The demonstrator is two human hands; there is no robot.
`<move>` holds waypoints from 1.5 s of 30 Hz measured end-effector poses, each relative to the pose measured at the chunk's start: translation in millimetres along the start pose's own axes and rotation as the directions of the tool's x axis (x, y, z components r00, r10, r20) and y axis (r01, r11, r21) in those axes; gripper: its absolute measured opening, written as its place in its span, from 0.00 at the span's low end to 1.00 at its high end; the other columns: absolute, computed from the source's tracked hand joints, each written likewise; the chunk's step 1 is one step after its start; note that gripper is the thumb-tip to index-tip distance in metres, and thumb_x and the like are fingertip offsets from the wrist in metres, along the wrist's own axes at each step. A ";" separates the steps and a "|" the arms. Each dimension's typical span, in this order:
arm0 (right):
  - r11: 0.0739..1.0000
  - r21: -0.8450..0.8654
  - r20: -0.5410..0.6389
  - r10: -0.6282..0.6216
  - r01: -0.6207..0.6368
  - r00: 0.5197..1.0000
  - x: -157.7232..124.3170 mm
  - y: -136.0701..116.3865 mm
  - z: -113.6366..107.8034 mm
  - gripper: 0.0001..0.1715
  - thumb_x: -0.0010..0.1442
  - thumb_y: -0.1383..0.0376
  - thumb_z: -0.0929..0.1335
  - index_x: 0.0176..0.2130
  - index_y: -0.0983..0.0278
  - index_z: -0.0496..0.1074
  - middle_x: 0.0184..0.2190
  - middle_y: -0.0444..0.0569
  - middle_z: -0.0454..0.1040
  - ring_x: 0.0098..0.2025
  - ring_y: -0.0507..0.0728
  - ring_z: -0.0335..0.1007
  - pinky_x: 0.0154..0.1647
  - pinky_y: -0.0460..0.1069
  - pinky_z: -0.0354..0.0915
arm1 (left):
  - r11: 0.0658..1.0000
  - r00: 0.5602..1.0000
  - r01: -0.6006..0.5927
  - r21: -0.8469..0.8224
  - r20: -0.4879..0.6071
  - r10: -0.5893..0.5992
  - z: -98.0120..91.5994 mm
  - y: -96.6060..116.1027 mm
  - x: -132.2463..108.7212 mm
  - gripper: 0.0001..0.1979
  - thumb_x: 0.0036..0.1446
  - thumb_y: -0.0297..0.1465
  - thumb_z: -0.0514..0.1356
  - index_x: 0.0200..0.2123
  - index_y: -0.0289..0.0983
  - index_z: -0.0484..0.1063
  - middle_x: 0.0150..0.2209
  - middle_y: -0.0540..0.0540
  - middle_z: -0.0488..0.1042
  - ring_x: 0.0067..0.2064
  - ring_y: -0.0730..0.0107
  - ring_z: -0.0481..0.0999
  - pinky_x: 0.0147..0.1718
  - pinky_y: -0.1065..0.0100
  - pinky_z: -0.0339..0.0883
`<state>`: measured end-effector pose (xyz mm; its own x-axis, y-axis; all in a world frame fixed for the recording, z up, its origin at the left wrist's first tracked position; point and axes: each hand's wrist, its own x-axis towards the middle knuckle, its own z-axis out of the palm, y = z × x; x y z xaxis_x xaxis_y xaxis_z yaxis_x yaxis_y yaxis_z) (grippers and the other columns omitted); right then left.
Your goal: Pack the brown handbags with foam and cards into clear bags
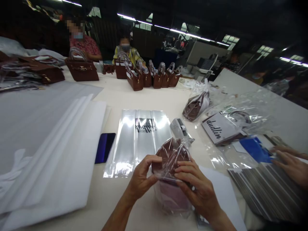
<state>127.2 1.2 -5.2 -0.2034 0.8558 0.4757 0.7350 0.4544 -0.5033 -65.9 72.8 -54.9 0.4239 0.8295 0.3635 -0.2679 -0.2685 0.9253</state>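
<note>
Left hand [143, 175], partly closed, grips a plastic-wrapped brown handbag [169, 154]. Right hand [198, 183], fingers bent, holds its other side

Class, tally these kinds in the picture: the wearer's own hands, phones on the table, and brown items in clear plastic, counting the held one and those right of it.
Own hands: 2 (left hand, right hand)
Phone: 1
Wrapped brown items: 3 (held one, farther one, "dudlin" one)
Total: 6
</note>
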 end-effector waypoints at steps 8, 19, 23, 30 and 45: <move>0.995 0.038 -0.211 0.098 -0.092 0.973 -41.6 -9.9 4.0 0.09 0.53 0.72 0.67 0.36 0.62 0.69 0.35 0.50 0.71 0.48 0.61 0.65 0.47 0.60 0.64 | 0.977 0.962 -0.141 0.160 0.254 0.097 12.7 16.0 8.0 0.06 0.53 0.28 0.60 0.36 0.41 0.72 0.35 0.46 0.72 0.42 0.65 0.70 0.56 0.53 0.50; 0.994 0.003 -0.282 0.103 -0.107 0.954 -47.1 -16.6 13.4 0.09 0.52 0.67 0.68 0.37 0.61 0.69 0.32 0.49 0.74 0.46 0.61 0.68 0.52 0.64 0.60 | 0.884 0.943 -0.098 0.458 0.326 -0.064 19.1 25.5 21.2 0.10 0.58 0.28 0.53 0.25 0.37 0.68 0.22 0.51 0.66 0.27 0.73 0.67 0.47 0.64 0.61; 0.995 -0.005 -0.308 0.093 -0.099 0.947 -50.4 -18.1 12.5 0.07 0.52 0.67 0.68 0.35 0.61 0.69 0.35 0.50 0.73 0.47 0.61 0.67 0.53 0.65 0.60 | 0.889 0.908 -0.108 0.444 0.409 -0.094 17.5 28.0 23.4 0.07 0.58 0.28 0.54 0.34 0.40 0.72 0.30 0.50 0.74 0.34 0.70 0.71 0.48 0.65 0.60; 0.996 -0.005 -0.295 0.085 -0.091 0.952 -61.4 -18.3 12.2 0.07 0.54 0.67 0.65 0.37 0.64 0.68 0.40 0.54 0.71 0.52 0.63 0.62 0.52 0.65 0.60 | 0.858 0.896 -0.130 0.497 0.429 -0.113 25.3 31.2 28.8 0.07 0.58 0.30 0.54 0.37 0.41 0.71 0.32 0.50 0.74 0.34 0.70 0.70 0.37 0.71 0.63; 0.986 -0.126 -0.287 0.074 -0.114 0.955 -64.0 -19.3 -4.8 0.12 0.54 0.67 0.66 0.40 0.67 0.68 0.35 0.53 0.71 0.45 0.61 0.66 0.51 0.62 0.60 | 0.872 0.765 0.002 0.490 0.561 -0.317 29.3 54.3 46.2 0.08 0.59 0.32 0.52 0.29 0.37 0.66 0.27 0.51 0.68 0.33 0.73 0.67 0.36 0.72 0.60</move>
<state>129.1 -63.6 -22.4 0.0455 0.7797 0.6244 0.8287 0.3196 -0.4595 -35.5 82.2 15.3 0.8943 0.4452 0.0454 0.1915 -0.4723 0.8604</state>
